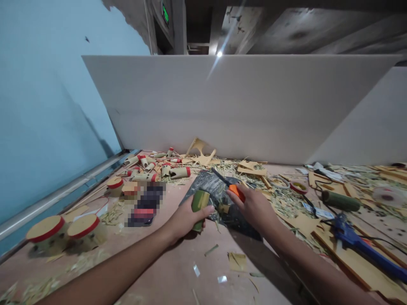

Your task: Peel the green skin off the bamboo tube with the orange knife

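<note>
My left hand [187,216] is wrapped round a short piece of green bamboo [200,202], held tilted just above the table. In my right hand [252,207] is a knife with an orange handle [237,191]. Its dark blade [219,176] points up and to the left, apart from the bamboo. Beneath both hands lies a dark, scuffed mat [208,180] with shavings on it. A small tan scrap [224,208] shows between the hands.
Drum-like bamboo pieces with red rims [85,226] stand at left, near a blurred-out phone [146,205]. Small bamboo pieces [179,172] lie at the back before a white panel [222,106]. At right are a blue glue gun [359,243], green bamboo [341,201] and shavings.
</note>
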The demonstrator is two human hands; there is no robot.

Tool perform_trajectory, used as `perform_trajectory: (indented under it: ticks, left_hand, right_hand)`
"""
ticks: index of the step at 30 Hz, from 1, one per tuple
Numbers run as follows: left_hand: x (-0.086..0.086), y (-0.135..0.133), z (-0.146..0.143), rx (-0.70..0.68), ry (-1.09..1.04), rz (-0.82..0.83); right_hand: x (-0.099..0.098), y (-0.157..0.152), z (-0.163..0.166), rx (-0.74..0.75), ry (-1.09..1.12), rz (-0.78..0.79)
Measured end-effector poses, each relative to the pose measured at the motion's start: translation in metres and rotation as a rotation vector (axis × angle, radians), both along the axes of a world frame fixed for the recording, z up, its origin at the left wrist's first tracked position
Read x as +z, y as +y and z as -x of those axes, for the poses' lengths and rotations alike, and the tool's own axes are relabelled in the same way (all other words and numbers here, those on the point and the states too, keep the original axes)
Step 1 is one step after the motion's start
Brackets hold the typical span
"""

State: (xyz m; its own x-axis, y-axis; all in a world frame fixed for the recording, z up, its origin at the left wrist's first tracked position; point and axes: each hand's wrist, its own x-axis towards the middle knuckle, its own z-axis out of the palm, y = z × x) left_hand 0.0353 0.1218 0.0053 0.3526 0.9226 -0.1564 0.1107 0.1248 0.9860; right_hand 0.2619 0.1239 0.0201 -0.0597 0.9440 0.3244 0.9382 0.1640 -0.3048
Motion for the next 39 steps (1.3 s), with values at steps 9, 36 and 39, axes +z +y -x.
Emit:
perform_trajectory:
  ticks: [9,36,39]
  left_hand:
    - [0.002,0.006,0.009,-0.099,-0.074,0.106]
    - [0.001,-0.001,0.009,-0.124,-0.207,0.13]
    - [0.001,-0.001,0.01,-0.145,-0.212,0.138]
  right_hand:
    - [0.002,-0.016,0.001,0.344,0.182,0.058]
    - [-0.002,-0.028,0.018,0.561,0.476,0.467]
    - [-0.003,-0.028,0.018,0.564,0.462,0.459]
